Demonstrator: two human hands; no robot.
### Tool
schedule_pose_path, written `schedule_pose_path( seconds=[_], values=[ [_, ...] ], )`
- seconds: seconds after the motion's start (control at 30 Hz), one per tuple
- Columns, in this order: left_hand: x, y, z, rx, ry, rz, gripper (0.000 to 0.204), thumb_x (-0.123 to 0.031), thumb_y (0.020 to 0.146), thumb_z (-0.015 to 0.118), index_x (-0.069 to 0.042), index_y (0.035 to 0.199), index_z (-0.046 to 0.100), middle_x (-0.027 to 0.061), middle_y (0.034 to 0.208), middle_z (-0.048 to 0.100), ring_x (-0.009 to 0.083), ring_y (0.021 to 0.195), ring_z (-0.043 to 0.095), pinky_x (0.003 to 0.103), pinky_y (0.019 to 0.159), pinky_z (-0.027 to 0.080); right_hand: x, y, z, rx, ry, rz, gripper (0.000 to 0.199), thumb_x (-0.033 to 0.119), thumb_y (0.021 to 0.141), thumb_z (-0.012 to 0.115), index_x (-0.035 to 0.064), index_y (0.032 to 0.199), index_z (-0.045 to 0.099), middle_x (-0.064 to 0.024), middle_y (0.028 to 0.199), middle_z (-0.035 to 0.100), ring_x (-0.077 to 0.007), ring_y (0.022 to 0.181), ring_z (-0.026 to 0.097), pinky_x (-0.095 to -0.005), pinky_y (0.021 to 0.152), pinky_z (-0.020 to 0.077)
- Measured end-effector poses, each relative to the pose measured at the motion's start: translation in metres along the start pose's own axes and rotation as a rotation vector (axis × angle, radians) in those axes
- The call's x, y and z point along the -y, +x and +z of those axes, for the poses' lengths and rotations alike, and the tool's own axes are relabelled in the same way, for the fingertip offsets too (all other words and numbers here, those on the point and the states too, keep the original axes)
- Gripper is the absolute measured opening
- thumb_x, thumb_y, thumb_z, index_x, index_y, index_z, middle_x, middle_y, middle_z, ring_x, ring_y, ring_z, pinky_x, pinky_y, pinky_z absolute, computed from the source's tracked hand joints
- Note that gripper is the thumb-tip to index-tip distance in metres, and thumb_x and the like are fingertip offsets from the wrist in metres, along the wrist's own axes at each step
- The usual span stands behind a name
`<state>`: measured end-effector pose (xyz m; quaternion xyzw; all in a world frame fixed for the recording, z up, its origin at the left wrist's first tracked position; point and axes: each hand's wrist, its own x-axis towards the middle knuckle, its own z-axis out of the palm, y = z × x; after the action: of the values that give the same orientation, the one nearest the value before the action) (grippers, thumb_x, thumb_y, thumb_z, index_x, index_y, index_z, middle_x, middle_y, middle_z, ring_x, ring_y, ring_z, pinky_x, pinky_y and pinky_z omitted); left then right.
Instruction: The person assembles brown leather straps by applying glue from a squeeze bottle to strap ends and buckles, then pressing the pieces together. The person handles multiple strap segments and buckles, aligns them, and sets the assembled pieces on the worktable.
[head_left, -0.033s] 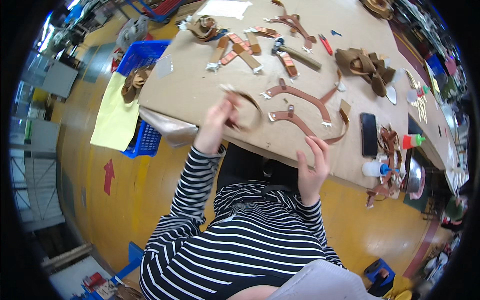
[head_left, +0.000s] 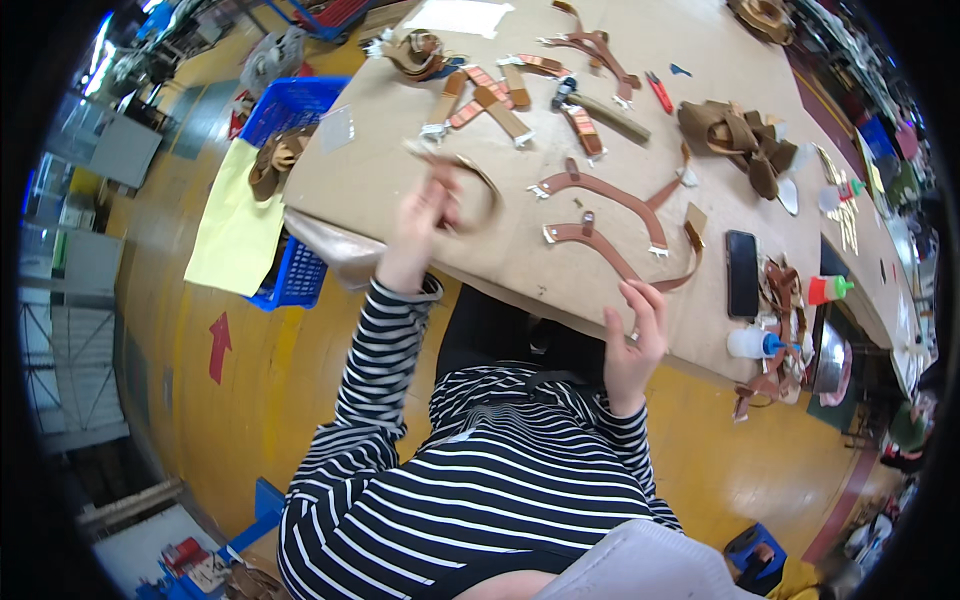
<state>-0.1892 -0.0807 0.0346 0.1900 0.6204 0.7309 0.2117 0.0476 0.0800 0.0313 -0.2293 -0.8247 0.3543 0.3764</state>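
My left hand (head_left: 425,212) is raised over the near edge of the table, its fingers closed on a thin brown leather strap (head_left: 482,180). Motion blurs the strap, which curves out in a loop to the right. By the table's front edge, my right hand (head_left: 637,340) holds nothing, thumb and fingers apart. Just beyond it lies a curved brown strap piece (head_left: 600,250) with white ends and a small tab. A second such strap (head_left: 610,195) lies behind that one.
Farther back are crossed brown straps (head_left: 488,112), red-handled pliers (head_left: 659,92) and a brown strap bundle (head_left: 735,140). To the right are a black phone (head_left: 742,275) and a blue-capped bottle (head_left: 755,343). A blue crate (head_left: 297,275) stands left of the table.
My left hand has moved slightly up and to the left with the strap. My right hand stays nearly in place, fingers still apart. The whole view has shifted a little.
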Motion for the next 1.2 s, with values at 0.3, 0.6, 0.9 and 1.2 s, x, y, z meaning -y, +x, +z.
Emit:
schedule_pose_path(
  seconds=[0.3,0.6,0.9,1.2],
  values=[
    [0.053,0.115,-0.195,-0.204,1.404,0.337,0.017,-0.017,0.085,0.064,-0.005,0.094,0.072,0.0129,0.101,0.067,0.0332,0.093,0.062,0.042,0.084,0.048,-0.043,-0.022,-0.028,-0.019,-0.008,0.211,0.014,0.001,0.087,0.063,-0.0004,0.1,0.066,-0.0115,0.11,0.059,-0.0224,0.093,0.06,-0.0313,0.079,0.0487],
    [0.082,0.091,-0.202,-0.257,1.48,0.466,0.03,-0.026,0.082,0.069,-0.005,0.104,0.071,0.0104,0.102,0.064,0.0291,0.102,0.059,0.045,0.098,0.038,-0.075,-0.011,-0.05,0.001,-0.235,0.302,0.024,0.007,0.088,0.063,0.0005,0.111,0.062,-0.013,0.111,0.058,-0.026,0.088,0.059,-0.0336,0.079,0.0487],
    [0.049,0.047,-0.104,-0.245,1.109,0.518,0.024,-0.02,0.091,0.062,-0.007,0.11,0.067,0.0116,0.106,0.064,0.0286,0.099,0.061,0.039,0.088,0.047,-0.125,0.009,-0.037,-0.048,-0.222,0.417,0.047,0.019,0.092,0.062,0.0037,0.135,0.047,-0.0159,0.117,0.055,-0.0249,0.096,0.055,-0.034,0.082,0.0456],
    [0.103,0.024,0.024,0.239,0.912,0.506,0.02,-0.012,0.087,0.062,-0.004,0.105,0.067,0.0125,0.103,0.064,0.0287,0.098,0.061,0.038,0.087,0.048,-0.143,0.016,-0.021,-0.1,-0.3,0.383,0.064,0.018,0.087,0.067,0.004,0.142,0.036,-0.0201,0.129,0.043,-0.0331,0.113,0.05,-0.0414,0.097,0.0413]
  ],
)
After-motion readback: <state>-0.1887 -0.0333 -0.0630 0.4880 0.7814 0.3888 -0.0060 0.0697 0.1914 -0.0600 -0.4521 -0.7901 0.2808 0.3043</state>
